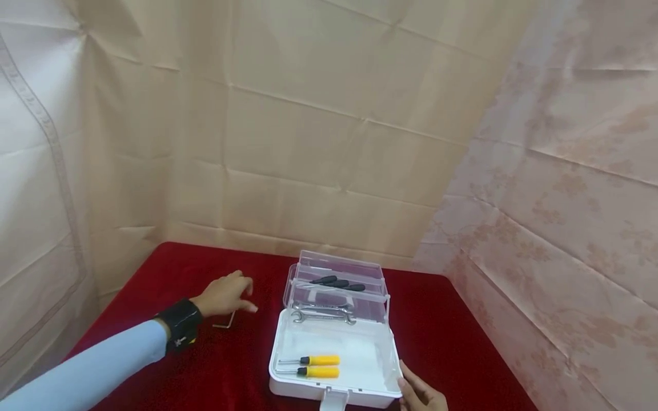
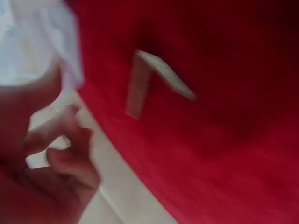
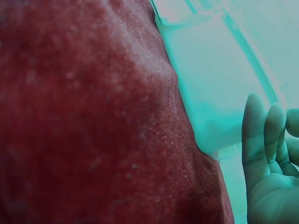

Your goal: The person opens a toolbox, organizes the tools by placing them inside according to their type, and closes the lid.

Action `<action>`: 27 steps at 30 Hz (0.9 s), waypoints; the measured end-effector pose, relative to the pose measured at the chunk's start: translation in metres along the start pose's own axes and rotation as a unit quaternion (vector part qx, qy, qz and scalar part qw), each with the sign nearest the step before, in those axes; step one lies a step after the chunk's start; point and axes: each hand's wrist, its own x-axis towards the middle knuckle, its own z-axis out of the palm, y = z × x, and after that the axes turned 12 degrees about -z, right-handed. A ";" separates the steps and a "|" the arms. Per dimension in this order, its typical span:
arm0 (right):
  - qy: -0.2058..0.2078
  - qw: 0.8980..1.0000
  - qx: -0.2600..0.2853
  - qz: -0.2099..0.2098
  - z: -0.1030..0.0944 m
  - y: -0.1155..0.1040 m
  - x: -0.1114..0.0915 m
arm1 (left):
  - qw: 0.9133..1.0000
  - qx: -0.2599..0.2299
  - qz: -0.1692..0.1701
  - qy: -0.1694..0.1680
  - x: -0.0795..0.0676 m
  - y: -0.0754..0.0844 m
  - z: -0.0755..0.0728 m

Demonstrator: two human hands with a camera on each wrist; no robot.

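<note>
My left hand [image 1: 226, 294] is over the red cloth, left of a white toolbox [image 1: 360, 377], its fingers loosely bent with nothing between them. Just below that hand lies an L-shaped hex key [image 1: 224, 325]; the left wrist view shows the hex key [image 2: 161, 70] blurred, apart from the fingers. At the toolbox's front right corner, my right hand [image 1: 422, 395] holds the edge between thumb and fingers. Along the outer wall, the right wrist view shows the right hand [image 3: 268, 172] with fingers stretched upward. Two yellow-handled screwdrivers [image 1: 321, 372] lie inside the box.
The toolbox's clear lid [image 1: 336, 262] is raised at the back. Several black-handled tools [image 1: 336, 283] show through the clear plastic. Wrenches [image 1: 324, 317] lie near the hinge side. A white latch [image 1: 334, 399] hangs in front. Fabric walls [image 1: 329, 142] border the red-covered table [image 1: 437, 319].
</note>
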 end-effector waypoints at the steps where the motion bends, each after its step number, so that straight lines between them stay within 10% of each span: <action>1: -0.002 1.000 -0.002 -0.002 0.000 0.000 0.000 | 1.000 0.008 -0.009 -0.024 -0.009 -0.011 -0.003; 5: 0.001 1.000 -0.005 -0.007 0.000 0.001 0.002 | 0.996 0.002 -0.022 -0.082 -0.036 -0.044 -0.009; 10: 0.002 1.000 -0.017 0.004 -0.002 0.003 0.004 | 0.992 -0.045 0.044 -0.112 -0.047 -0.060 -0.007; 15: 0.010 1.000 -0.026 0.011 -0.003 0.007 0.005 | 0.989 -0.062 0.063 -0.121 -0.046 -0.060 -0.004; 27: 0.018 1.000 -0.009 0.004 -0.002 0.010 0.008 | 0.994 -0.065 -0.008 -0.088 -0.046 -0.043 0.014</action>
